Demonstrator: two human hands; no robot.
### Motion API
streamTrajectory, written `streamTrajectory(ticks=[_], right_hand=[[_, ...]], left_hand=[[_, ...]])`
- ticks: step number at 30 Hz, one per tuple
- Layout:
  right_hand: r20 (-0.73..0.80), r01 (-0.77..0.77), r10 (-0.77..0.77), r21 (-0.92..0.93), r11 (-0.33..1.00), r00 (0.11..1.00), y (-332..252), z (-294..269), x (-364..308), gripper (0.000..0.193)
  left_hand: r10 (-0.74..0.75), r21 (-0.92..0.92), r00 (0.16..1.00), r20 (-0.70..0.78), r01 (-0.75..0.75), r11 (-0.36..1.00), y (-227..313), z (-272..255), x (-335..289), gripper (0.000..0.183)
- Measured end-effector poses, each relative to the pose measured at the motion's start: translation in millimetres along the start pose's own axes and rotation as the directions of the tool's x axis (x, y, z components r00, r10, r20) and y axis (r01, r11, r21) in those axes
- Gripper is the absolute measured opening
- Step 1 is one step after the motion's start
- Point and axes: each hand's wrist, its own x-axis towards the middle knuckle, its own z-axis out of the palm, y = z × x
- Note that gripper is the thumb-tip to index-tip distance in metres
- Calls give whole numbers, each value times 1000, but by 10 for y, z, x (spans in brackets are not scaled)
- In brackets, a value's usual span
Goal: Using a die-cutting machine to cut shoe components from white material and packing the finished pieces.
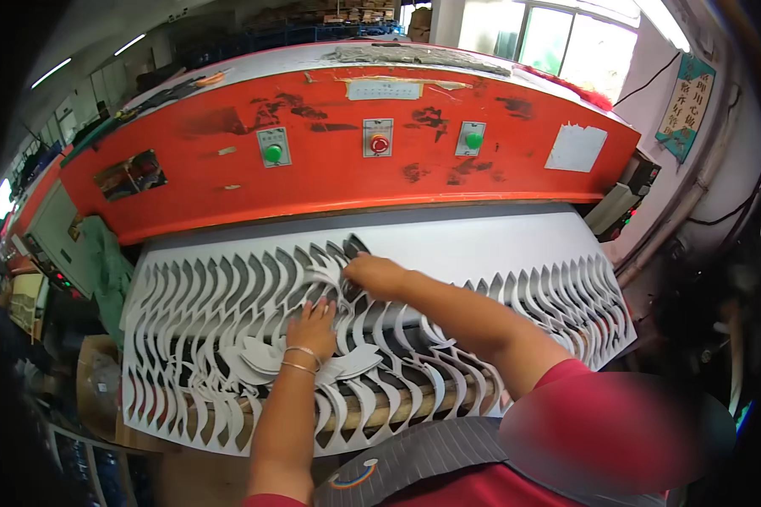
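A white sheet (473, 241) lies before me, cut through with rows of curved, leaf-shaped openings. My left hand (311, 328) rests on its cut middle, fingers stretched and spread, holding nothing. Just beyond and to the right, my right hand (374, 275) is closed around a dark, curved, leaf-shaped cutting die (357, 245), which the fingers partly hide. A pale strip between the hands is smeared by motion. Loose white leaf-shaped pieces (260, 358) lie piled left of my left wrist, and more white pieces (353, 363) lie to its right.
Behind the sheet stands a wide red press (330, 173) with two green buttons and one red button. Its lower edge hangs over the sheet's far side. A control box (621, 198) is at the right, a green cloth (106, 275) and a cardboard box (97, 384) at the left.
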Motion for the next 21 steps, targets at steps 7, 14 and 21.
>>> streamTrajectory(ticks=[7, 14, 21], right_hand=[[-111, -8, 379, 954, 300, 919, -309, -997, -939, 35], [-165, 109, 362, 979, 170, 918, -555, -1058, -2175, 36], [-454, 399, -52, 715, 574, 889, 144, -897, -3518, 56]], left_hand=[[-139, -451, 882, -450, -90, 888, 57, -663, -406, 61], [199, -929, 939, -281, -318, 189, 2039, -537, -817, 56], [439, -988, 891, -111, -148, 51, 3231, -676, -976, 51]])
